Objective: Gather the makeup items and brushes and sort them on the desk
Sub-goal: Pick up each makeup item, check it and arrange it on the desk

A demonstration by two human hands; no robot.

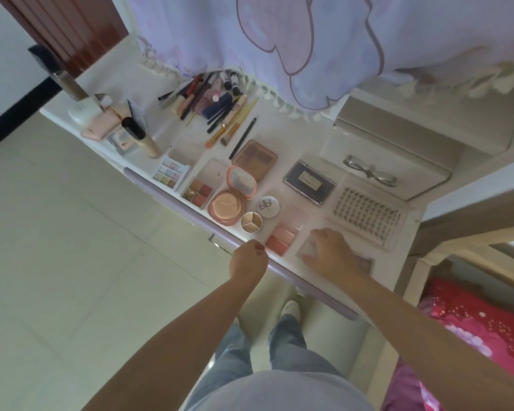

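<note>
Makeup lies in rows on the white desk (291, 134). My right hand (333, 253) grips a clear palette (309, 246) at the desk's near edge, fingers curled over it. My left hand (248, 261) is curled into a fist at the desk's lilac front edge (190, 215) and holds nothing I can see. Between the hands lies a pink blush palette (282, 235). Further left sit a small round concealer pot (250, 222), a white round jar (267, 206) and an open pink powder compact (230, 200). Brushes and pencils (220, 114) are piled at the back.
A lash tray (368, 215), a dark case (309, 183) and glasses (371, 173) on a white box lie to the right. A foundation bottle (143, 137) stands at the left. A lilac curtain (279, 34) hangs over the back of the desk. A pink bed (472, 327) is at lower right.
</note>
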